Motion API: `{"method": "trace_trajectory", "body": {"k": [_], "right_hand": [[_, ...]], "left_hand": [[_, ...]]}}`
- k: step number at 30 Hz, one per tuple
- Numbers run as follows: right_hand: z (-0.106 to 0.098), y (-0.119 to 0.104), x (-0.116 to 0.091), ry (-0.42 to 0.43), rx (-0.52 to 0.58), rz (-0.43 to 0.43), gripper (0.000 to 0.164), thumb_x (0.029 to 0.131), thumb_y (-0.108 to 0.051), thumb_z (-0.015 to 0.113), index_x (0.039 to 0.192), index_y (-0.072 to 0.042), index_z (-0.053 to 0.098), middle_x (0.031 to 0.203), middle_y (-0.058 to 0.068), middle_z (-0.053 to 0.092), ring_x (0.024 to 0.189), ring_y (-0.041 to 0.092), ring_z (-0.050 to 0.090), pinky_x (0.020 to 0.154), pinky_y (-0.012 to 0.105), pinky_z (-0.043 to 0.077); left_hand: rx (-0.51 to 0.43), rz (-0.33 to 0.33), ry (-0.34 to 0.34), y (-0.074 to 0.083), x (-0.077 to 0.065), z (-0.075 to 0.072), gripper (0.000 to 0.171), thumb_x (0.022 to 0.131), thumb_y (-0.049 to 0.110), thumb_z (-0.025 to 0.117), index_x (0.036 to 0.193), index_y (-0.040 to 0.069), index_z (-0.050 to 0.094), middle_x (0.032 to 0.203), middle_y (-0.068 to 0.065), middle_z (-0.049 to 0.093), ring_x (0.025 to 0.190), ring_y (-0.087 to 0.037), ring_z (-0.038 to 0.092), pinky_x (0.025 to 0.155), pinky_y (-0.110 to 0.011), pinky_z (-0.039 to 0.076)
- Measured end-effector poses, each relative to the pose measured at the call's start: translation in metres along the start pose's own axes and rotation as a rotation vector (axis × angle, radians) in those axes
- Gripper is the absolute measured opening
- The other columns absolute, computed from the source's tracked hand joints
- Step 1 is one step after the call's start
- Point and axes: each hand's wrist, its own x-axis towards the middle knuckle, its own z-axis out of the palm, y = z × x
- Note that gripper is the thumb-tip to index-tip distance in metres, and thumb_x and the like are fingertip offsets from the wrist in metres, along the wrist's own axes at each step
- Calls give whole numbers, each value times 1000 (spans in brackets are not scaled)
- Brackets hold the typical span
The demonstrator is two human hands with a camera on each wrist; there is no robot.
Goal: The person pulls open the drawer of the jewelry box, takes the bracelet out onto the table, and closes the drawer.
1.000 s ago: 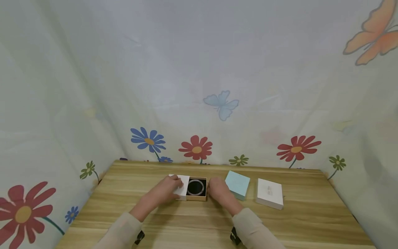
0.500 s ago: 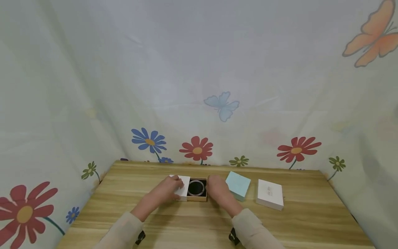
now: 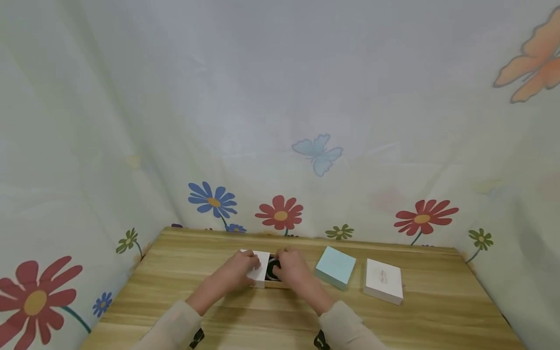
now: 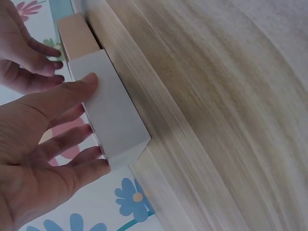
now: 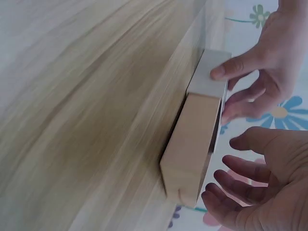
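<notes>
A small drawer-style box lies on the table, its white sleeve (image 4: 115,108) partly off a tan inner tray (image 5: 190,139). My left hand (image 3: 235,270) grips the sleeve, with the thumb on its near side and the other fingers over the top and end. Inside the black-lined tray is a grey ring-shaped bangle (image 3: 270,275), partly covered by my right hand (image 3: 295,268). In the right wrist view the right fingers are loosely bent above the tray's opening and hold nothing visible. Whether a fingertip touches the bangle is hidden.
To the right of the hands, a light-blue box (image 3: 336,266) sits at an angle on the wooden table (image 3: 415,316). Beyond it lies a white box (image 3: 383,279) with small print on top. A white curtain (image 3: 245,97) with flowers and butterflies hangs behind and at both sides.
My right hand has left the tray's right end and moved left over the opening, now covering part of the bangle. My left hand stays on the sleeve. The view has shifted slightly.
</notes>
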Motion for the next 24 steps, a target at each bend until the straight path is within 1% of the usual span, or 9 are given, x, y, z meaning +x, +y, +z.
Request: {"method": "trace_trajectory", "body": {"k": [5, 7, 11, 16, 18, 20, 24], "right_hand": [[4, -9, 5, -82, -20, 29, 35, 90, -25, 79, 115, -2, 70, 109, 13, 65, 99, 27, 62, 85, 38, 55], [6, -11, 6, -102, -15, 44, 39, 88, -27, 81, 117, -3, 69, 113, 14, 63, 104, 30, 60, 89, 41, 54], [10, -11, 7, -123, -22, 62, 46, 85, -28, 84, 120, -3, 67, 117, 15, 61, 107, 33, 57, 94, 45, 51], [15, -8, 9, -163, -31, 81, 53, 84, -30, 85, 125, -3, 66, 121, 15, 60, 110, 33, 56, 97, 45, 51], [15, -7, 11, -172, -27, 79, 52, 83, -29, 86, 124, -3, 67, 119, 15, 60, 108, 31, 57, 95, 43, 52], [14, -7, 15, -172, -47, 63, 49, 82, -28, 87, 119, -3, 70, 112, 12, 62, 100, 27, 58, 92, 40, 52], [11, -12, 22, -180, -141, 26, 42, 77, -33, 91, 104, -5, 76, 94, 7, 60, 82, 19, 55, 79, 33, 53]], "left_hand": [[-18, -12, 1, 1, 1, 2, 35, 76, 16, 91, 104, 9, 72, 108, -6, 64, 99, -28, 61, 87, -42, 54], [-26, -22, -1, 1, 1, 2, 35, 75, 16, 91, 104, 9, 72, 109, -7, 64, 100, -29, 61, 88, -43, 54], [-35, -33, 1, 2, 0, 1, 36, 75, 16, 91, 104, 8, 72, 109, -8, 64, 99, -30, 61, 88, -44, 54], [-39, -21, 12, 5, -1, 1, 35, 74, 15, 92, 102, 8, 72, 107, -7, 64, 97, -30, 61, 86, -44, 54], [-38, -20, 16, 5, -1, 1, 35, 74, 15, 92, 101, 8, 72, 106, -7, 64, 97, -29, 61, 87, -44, 54], [-35, -28, 21, 5, 1, 1, 35, 73, 15, 92, 102, 7, 72, 106, -7, 64, 98, -29, 61, 87, -44, 54], [-22, -34, 16, 3, 1, -1, 36, 74, 15, 92, 103, 7, 73, 106, -7, 64, 97, -29, 61, 88, -43, 54]]}}
